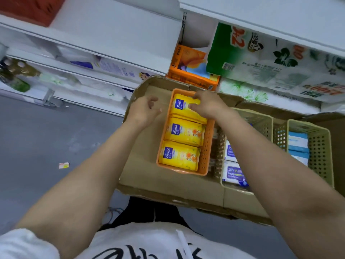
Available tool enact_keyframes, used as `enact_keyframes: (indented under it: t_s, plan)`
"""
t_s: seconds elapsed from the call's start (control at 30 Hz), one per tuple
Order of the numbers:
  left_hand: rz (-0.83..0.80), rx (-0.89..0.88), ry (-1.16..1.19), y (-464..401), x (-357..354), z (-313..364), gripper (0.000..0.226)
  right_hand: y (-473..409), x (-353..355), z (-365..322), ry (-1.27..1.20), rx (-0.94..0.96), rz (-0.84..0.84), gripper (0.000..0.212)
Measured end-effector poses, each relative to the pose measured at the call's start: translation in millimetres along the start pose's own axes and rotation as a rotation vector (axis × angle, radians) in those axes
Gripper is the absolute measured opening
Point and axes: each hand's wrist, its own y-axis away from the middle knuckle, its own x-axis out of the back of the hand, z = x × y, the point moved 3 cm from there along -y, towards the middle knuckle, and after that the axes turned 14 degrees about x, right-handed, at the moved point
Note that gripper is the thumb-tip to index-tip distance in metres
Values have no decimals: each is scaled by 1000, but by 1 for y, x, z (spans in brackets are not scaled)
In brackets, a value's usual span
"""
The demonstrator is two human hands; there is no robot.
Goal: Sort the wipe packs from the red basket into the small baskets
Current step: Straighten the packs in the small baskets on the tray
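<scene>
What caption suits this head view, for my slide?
Right hand sets a yellow pack in the orange basket; left hand hovers.

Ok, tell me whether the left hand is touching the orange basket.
Apart. The head view shows bare cardboard between the left hand and the orange basket.

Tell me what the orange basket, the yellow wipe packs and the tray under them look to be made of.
Orange basket: moulded plastic, matt, judging by its perforated walls.
Yellow wipe packs: thin glossy plastic film, printed, with slight wrinkles and crimped edges.
Tray: brown corrugated cardboard, dull, with torn, bent edges.
</scene>
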Motion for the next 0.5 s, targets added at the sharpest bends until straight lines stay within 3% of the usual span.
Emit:
enact_keyframes:
  t_s: [0.23,0.33,0.5]
  plan:
    - [361,-411,-192,50,132,14,38,45,91,-88,112,194,334,41]
    - [463,-492,-165,61,185,-2,41,66,103,-140,130,247,513,41]
    - [494,-548,-153,57,265,-61,48,76,71,-235,106,244,644,43]
